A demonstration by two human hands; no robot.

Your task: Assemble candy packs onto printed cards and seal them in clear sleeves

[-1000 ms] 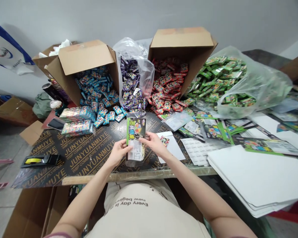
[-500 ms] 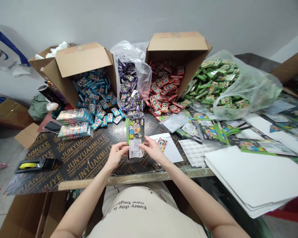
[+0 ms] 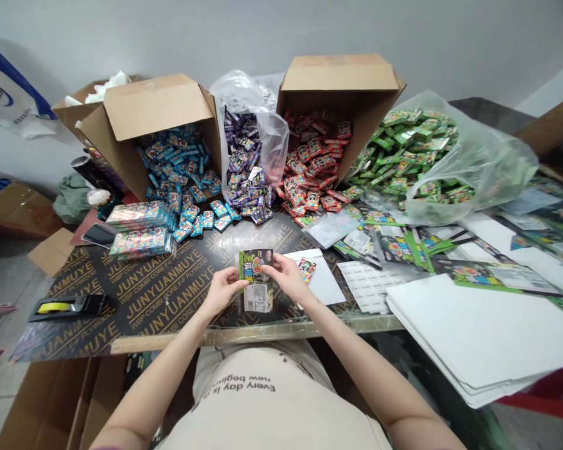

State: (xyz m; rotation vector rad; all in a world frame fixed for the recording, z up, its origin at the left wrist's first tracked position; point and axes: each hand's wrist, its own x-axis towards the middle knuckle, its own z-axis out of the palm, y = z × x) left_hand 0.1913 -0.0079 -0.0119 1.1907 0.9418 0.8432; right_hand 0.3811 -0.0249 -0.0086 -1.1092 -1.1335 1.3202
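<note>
Above the front of the black plywood table [image 3: 159, 281], a black and green printed packaging bag [image 3: 257, 296] with bright lettering and a white label is held upright. My left hand [image 3: 224, 291] pinches its left edge. On the opposite edge, my right hand [image 3: 288, 279] grips it with the thumb across the front. What the bag contains, if anything, I cannot make out. A small red packet [image 3: 306, 269] lies on a white card [image 3: 327, 289] just right of my right hand.
Behind are small packets: blue [image 3: 173, 164] and red [image 3: 309, 159] in cartons, purple [image 3: 244, 156] and green [image 3: 408, 150] in clear bags. Wrapped stacks [image 3: 143, 242] and a tape dispenser [image 3: 70, 308] sit left; white boards [image 3: 488, 337] and printed bags [image 3: 403, 250] lie right.
The bag's top has come down and tilted, so it looks shorter. My right thumb has moved up its front, and both hands stay on the edges.
</note>
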